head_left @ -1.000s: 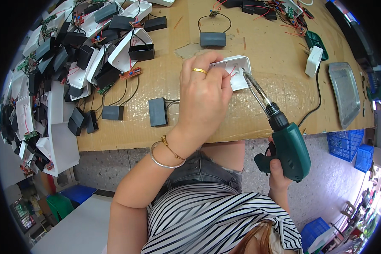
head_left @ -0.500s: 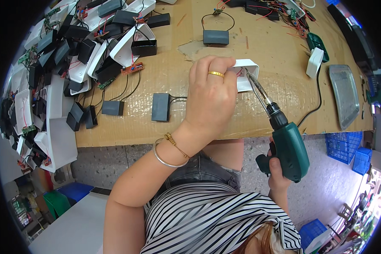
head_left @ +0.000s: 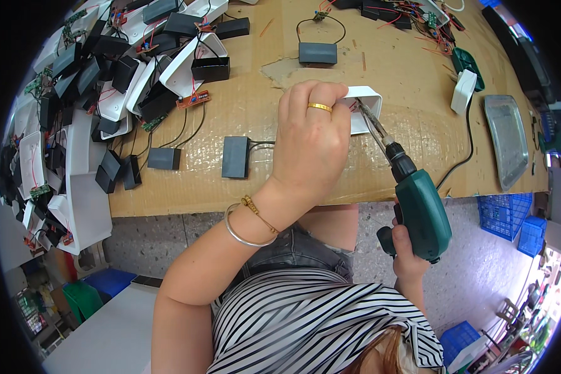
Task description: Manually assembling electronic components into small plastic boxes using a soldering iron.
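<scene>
My left hand (head_left: 311, 134) is closed round a white plastic housing (head_left: 364, 93), covering most of its left side. A red wire shows inside the housing. From the right, my right hand (head_left: 409, 252) grips a dark green soldering gun (head_left: 422, 215) by its handle. Its long metal tip reaches into the housing, with a thin metal guide tube alongside; the exact contact point is too small to make out. A dark grey box (head_left: 235, 157) with a black cable lies left of my left hand. Beyond the hands lies another grey box (head_left: 318, 53), wired to a small circuit board (head_left: 320, 17).
White housings (head_left: 187, 71), black boxes and circuit boards are heaped at the left. More boards and wires (head_left: 431, 22) lie at the far right. A metal tray (head_left: 506, 142) and a green stand (head_left: 465, 61) with a white piece sit right, near a black cord (head_left: 461, 163).
The soldering gun has shifted slightly left and up, its tip going a little deeper into the white housing. My left hand stays almost still on the housing.
</scene>
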Tool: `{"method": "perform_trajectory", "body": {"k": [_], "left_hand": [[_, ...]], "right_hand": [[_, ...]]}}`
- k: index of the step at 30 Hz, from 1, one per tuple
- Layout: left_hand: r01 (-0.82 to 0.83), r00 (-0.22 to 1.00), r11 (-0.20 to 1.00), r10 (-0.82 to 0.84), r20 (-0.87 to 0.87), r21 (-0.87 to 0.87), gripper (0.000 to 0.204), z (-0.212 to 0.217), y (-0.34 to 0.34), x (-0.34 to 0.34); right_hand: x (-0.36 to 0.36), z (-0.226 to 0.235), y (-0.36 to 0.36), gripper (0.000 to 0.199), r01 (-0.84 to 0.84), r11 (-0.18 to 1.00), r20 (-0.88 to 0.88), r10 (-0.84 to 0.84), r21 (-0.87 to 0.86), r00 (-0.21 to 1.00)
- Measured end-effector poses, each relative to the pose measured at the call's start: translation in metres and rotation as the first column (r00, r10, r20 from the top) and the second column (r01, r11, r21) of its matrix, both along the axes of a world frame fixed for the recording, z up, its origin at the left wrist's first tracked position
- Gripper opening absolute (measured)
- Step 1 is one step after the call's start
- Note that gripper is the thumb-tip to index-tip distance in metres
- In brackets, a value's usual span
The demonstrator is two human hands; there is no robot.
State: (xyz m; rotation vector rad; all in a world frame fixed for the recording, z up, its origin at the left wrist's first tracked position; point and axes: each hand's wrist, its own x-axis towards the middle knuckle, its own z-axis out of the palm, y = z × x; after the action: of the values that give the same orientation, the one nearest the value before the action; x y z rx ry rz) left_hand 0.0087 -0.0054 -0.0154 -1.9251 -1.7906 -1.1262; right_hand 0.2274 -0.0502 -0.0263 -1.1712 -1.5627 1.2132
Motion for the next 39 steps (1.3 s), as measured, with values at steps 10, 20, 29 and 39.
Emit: {"method": "perform_trajectory", "body": {"k": [10,20,29,39], "left_hand": [[-0.009,1.0,1.0,0.009,-0.004,0.009,0.014,0.0,0.0,0.0],[-0.016,1.0,1.0,0.016,0.011,0.002,0.012,-0.001,0.0,-0.001],[-0.014,1.0,1.0,0.014,0.011,0.003,0.013,0.0,0.001,0.0],[-0.017,1.0,1.0,0.017,0.012,-0.002,0.011,0.001,0.001,-0.001]], "right_hand": [[0.002,0.004,0.001,0.042,-0.057,0.998,0.055,0.055,0.032,0.997],[0.003,0.007,0.001,0.035,-0.043,0.999,0.079,0.044,-0.013,0.996],[0.001,-0.002,0.007,0.038,0.001,0.992,0.044,-0.007,0.125,0.999],[0.002,0.001,-0.002,0.052,0.006,0.998,-0.075,-0.01,-0.056,0.997]]}}
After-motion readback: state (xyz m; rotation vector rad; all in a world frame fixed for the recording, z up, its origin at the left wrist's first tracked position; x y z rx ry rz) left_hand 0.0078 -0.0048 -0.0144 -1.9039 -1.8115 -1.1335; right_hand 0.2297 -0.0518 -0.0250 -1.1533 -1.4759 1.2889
